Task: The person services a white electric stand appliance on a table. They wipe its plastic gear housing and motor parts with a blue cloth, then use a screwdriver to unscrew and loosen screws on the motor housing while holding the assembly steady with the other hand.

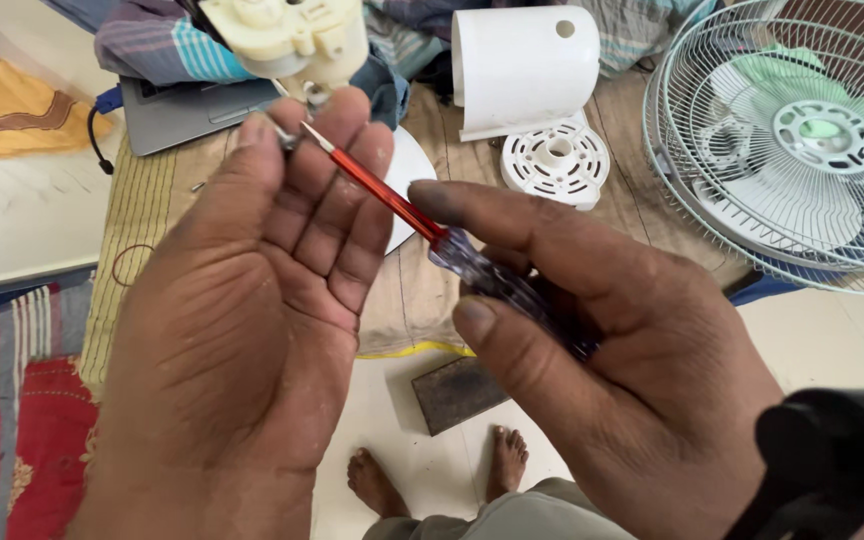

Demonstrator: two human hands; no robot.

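My right hand (612, 350) grips a screwdriver (392, 200) with a red shaft and a clear bluish handle, its tip pointing up-left. My left hand (252, 290) is raised palm-up beside it, and its thumb and forefinger pinch a small metal screw (285, 137) close to the screwdriver tip. Just beyond my fingers stands a cream plastic fan motor housing (292, 40).
A white cylindrical cover (522, 65) and a round slotted white disc (555, 160) lie on the cloth-covered table (142, 210). A caged fan head with pale green blades (802, 140) rests at right. A grey laptop (182, 110) sits at back left. My bare feet (432, 475) and a dark block (457, 392) show on the floor below.
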